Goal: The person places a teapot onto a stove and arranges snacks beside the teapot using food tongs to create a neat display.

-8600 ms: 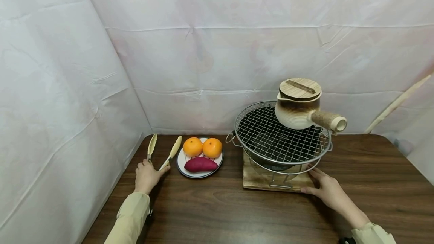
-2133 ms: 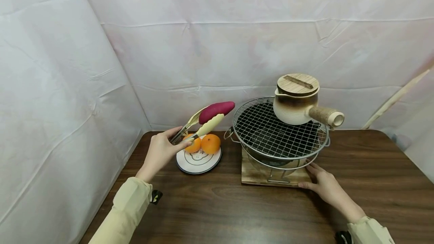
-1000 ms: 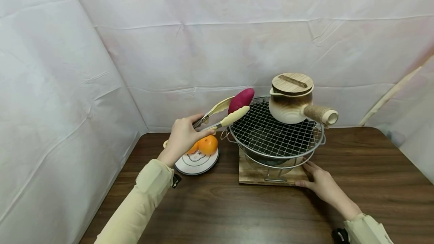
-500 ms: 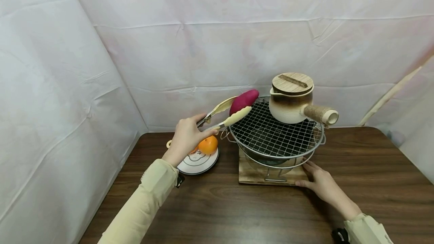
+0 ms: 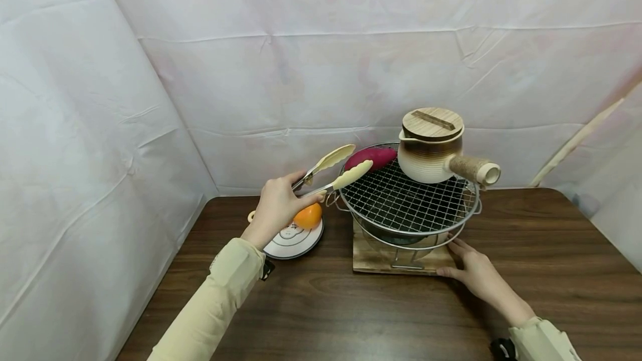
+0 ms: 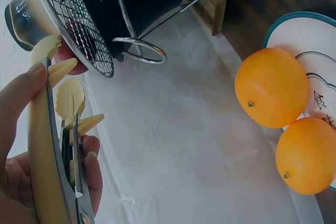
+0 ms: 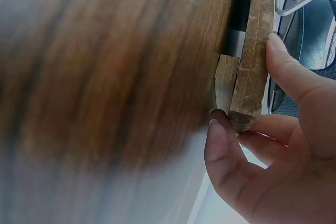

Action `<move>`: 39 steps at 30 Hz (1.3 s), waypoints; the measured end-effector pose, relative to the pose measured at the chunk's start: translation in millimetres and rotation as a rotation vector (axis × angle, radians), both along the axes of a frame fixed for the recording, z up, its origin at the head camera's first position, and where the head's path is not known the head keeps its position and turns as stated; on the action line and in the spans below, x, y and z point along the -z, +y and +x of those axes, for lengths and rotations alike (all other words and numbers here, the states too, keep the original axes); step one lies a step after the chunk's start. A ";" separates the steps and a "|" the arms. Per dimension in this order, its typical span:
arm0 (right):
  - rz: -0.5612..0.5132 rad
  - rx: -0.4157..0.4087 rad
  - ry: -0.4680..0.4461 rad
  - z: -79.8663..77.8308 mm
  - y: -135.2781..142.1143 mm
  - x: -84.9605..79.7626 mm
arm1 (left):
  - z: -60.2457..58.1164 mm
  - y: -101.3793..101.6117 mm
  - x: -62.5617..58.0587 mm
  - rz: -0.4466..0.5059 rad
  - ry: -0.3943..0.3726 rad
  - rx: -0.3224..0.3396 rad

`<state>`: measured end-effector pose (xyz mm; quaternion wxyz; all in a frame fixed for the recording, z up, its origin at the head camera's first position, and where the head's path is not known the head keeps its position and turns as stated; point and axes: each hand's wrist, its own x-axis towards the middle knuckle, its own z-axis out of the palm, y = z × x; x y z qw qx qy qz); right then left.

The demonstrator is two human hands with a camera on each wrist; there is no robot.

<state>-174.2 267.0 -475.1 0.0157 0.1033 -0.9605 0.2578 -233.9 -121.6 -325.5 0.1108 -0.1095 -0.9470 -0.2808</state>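
Note:
My left hand (image 5: 275,208) holds a pair of tongs (image 5: 354,174) with cream scalloped tips, spread apart. A purple sweet potato (image 5: 382,157) lies on the back left of the round wire grill rack (image 5: 406,208), its left end beside the tips. In the left wrist view, thumb and fingers hold the two arms of the tongs (image 6: 43,145), and the rack hides part of the sweet potato (image 6: 67,56). My right hand (image 5: 476,273) grips the near right corner of the wooden board (image 5: 371,261) under the grill; the right wrist view shows the thumb on the board's edge (image 7: 254,51).
A clay pot (image 5: 426,163) with a wooden lid and cord-wrapped side handle stands on the rack's back right. Left of the grill, a white plate (image 5: 291,247) holds two oranges (image 6: 272,87), one mostly hidden by my left hand in the head view. Pale cloth hangs behind the table.
The sweet potato went from the plate up to the rack in the tongs. Over the last half second it came down onto the mesh and the tips spread. My right hand stayed at the board.

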 end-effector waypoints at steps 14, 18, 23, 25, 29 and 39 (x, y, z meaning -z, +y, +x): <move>-0.003 -0.001 -0.003 0.4 -0.8 -0.7 | 6.7 -8.8 1.9 0.058 0.005 -0.003; 0.000 -0.001 -0.003 -0.3 -0.5 -1.1 | 7.5 -16.9 4.8 0.064 0.059 -0.017; -0.001 -0.003 -0.004 0.3 -0.9 -1.6 | 9.1 -29.2 8.9 0.069 0.066 -0.045; 0.000 -0.002 -0.009 0.8 -0.9 -1.8 | 9.9 -33.8 10.8 0.061 0.068 -0.057; 0.007 0.001 -0.030 0.8 -0.3 -2.1 | 10.6 -42.5 14.9 0.046 0.088 -0.076; 0.006 -0.002 -0.019 -0.1 -0.2 -0.7 | 12.9 -59.1 24.5 0.027 0.062 -0.118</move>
